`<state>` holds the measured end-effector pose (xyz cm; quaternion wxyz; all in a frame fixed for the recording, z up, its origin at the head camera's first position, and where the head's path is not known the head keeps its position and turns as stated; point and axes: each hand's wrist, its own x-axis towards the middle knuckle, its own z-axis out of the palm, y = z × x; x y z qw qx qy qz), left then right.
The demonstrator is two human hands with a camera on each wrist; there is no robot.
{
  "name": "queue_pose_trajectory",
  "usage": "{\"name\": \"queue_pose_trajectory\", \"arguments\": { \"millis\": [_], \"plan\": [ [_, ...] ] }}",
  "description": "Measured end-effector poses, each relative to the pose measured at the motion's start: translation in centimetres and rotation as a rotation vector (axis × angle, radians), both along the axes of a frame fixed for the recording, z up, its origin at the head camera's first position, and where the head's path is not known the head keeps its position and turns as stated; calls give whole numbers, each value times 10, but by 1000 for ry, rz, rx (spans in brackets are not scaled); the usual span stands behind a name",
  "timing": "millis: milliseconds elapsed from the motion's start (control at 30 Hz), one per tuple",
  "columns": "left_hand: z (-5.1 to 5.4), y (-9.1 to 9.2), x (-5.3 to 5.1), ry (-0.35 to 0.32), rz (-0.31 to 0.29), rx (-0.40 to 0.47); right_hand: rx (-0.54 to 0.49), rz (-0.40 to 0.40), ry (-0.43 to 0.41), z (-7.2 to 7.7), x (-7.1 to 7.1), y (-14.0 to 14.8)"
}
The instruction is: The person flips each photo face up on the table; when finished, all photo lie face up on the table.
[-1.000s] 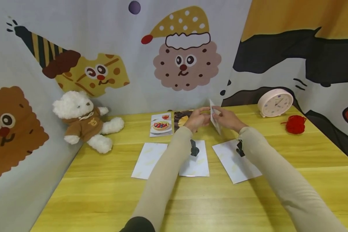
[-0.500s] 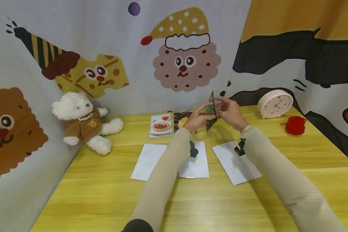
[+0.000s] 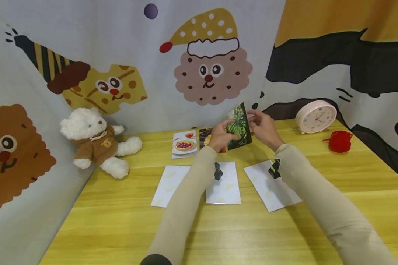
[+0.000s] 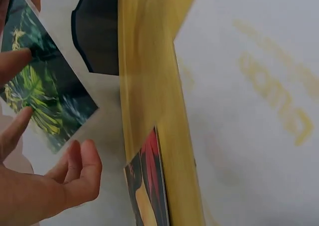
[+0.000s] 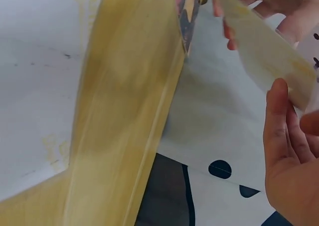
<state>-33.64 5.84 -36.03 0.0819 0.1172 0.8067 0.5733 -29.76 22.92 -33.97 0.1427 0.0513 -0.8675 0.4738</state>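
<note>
A picture card (image 3: 242,128) with green striped leaves is held upright above the table's far edge. My left hand (image 3: 220,137) grips its left side, two digits lying across the picture. In the left wrist view, other fingertips (image 4: 89,166) of that hand stand off the card. Just beyond the card's right edge is my right hand (image 3: 264,129), fingers loosely bent. The right wrist view shows the card's pale back (image 5: 271,49) close to the right thumb; contact is unclear. Left of the held card lie a fruit tart card (image 3: 184,145) and a dark card (image 3: 203,137), partly covered by my left hand.
Nearer on the wooden table lie three pale cards: left (image 3: 167,184), middle (image 3: 224,189) and right (image 3: 268,191). A white teddy bear (image 3: 99,143) sits at left. A pink clock (image 3: 316,117) and red yarn ball (image 3: 339,141) are at right. A printed curtain (image 3: 119,29) hangs behind.
The card has turned from edge-on, pale back first, to show its green picture. My right hand, on the card a second ago, has moved to its right edge.
</note>
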Motion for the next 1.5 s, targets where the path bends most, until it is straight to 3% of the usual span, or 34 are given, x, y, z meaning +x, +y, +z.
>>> {"name": "queue_pose_trajectory", "arguments": {
  "millis": [333, 467, 767, 900, 1200, 1300, 1500],
  "plan": [
    [-2, -6, -3, 11, 24, -56, 171, -49, 134, -10, 2, -1],
    [3, -5, -3, 25, 32, -74, 204, -46, 128, -11, 0, 3],
    [7, -10, 0, 70, -11, -78, 253, -48, 2, -17, -3, 12],
    [8, -14, -1, 64, -2, -69, 304, -40, -74, -21, -5, 16],
    [0, -21, -6, 72, -20, -71, 321, -27, -195, -29, -10, 23],
    [-1, -24, -7, 47, -43, -22, 321, -21, -214, -29, -11, 24],
    [-9, -28, -10, -74, -60, 147, 317, 10, -259, -31, -11, 23]
  ]
}}
